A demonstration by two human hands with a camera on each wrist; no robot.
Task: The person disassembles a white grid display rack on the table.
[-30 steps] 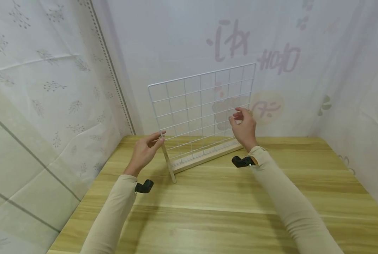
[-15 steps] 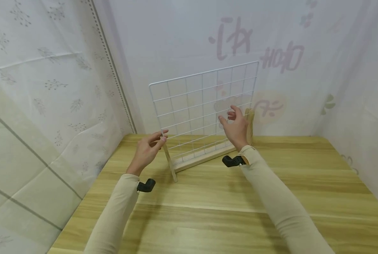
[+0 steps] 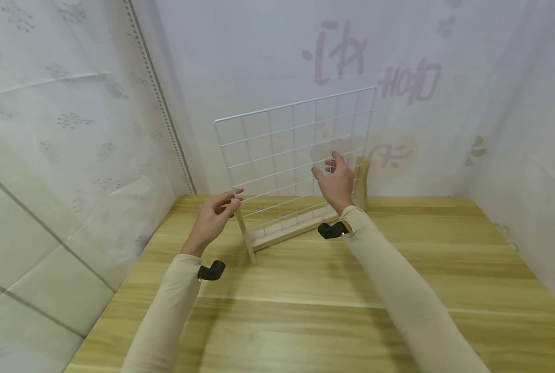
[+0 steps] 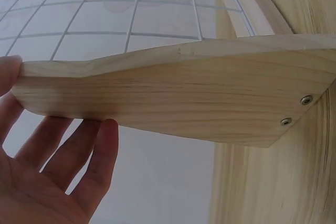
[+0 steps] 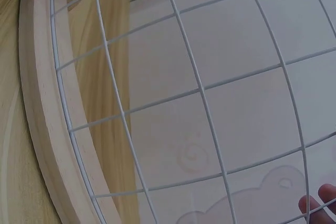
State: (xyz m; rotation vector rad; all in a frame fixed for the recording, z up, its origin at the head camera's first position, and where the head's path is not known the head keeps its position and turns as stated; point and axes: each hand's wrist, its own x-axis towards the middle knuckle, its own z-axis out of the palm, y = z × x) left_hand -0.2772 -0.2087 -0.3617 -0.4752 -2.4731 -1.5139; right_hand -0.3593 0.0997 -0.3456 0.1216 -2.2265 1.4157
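Observation:
A white wire grid panel stands upright in a pale wooden base bar, with a wooden side piece at each end. My left hand grips the left side piece by its upper end. In the left wrist view the thumb lies at its top edge and the fingers at its lower edge. My right hand is at the grid's right half, fingers bent and thumb apart. Its fingertips are by a wire; whether they touch it I cannot tell. Behind this hand is the right side piece.
The stand sits at an angle towards the back of the wood-grained table. Behind it hangs a pale printed curtain, and a leaf-patterned curtain is at the left. Two screws show in the left side piece.
My right hand has moved left along the grid, away from the right side piece, which now shows. The left hand keeps its grip on the left side piece.

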